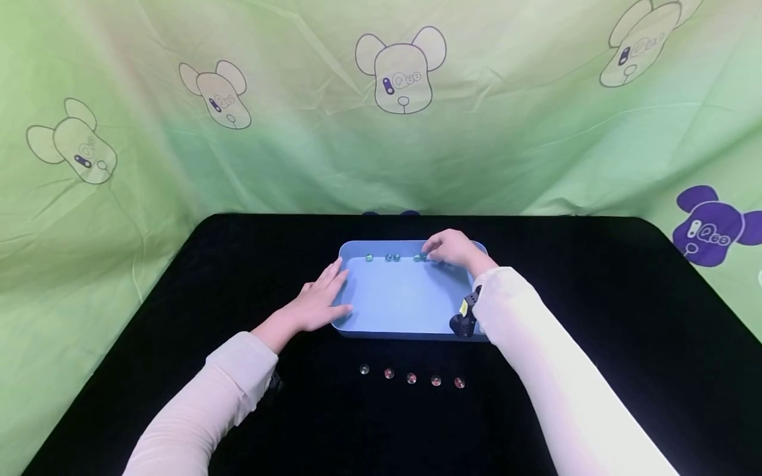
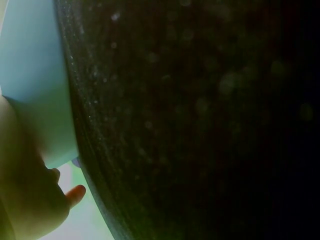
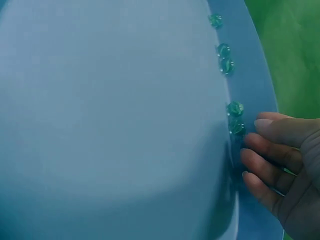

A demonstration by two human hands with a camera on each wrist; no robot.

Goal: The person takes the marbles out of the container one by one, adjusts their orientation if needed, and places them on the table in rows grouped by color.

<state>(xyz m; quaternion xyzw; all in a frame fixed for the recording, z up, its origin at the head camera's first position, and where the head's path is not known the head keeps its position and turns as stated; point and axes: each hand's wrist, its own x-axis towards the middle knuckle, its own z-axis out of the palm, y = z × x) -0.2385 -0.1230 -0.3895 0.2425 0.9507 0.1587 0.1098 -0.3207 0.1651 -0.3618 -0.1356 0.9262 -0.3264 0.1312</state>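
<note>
Blue tray [image 1: 405, 297] on the black table [image 1: 553, 383]. Five green marbles [image 3: 237, 126] inside, strung along the far wall: one alone at left, then two pairs. Nearer, outside the tray, a loose row of five clear balls [image 1: 411, 378], most showing red.

Left hand [image 1: 318, 301] at the tray's left end, fingers straight and spread, gripping nothing. Right hand [image 3: 290, 165] at the far wall, fingers loosely bent and parted, just beside the rightmost marble; no hold on one that I can see.

Risks, as I judge them: round glass, smooth floor; a fingertip nudge could send one pair rolling into the next. A push from the left hand might tilt or slide the tray, scattering the lot. Wrist camera [image 1: 466, 317] hangs by the near right corner and could snag the rim.
</note>
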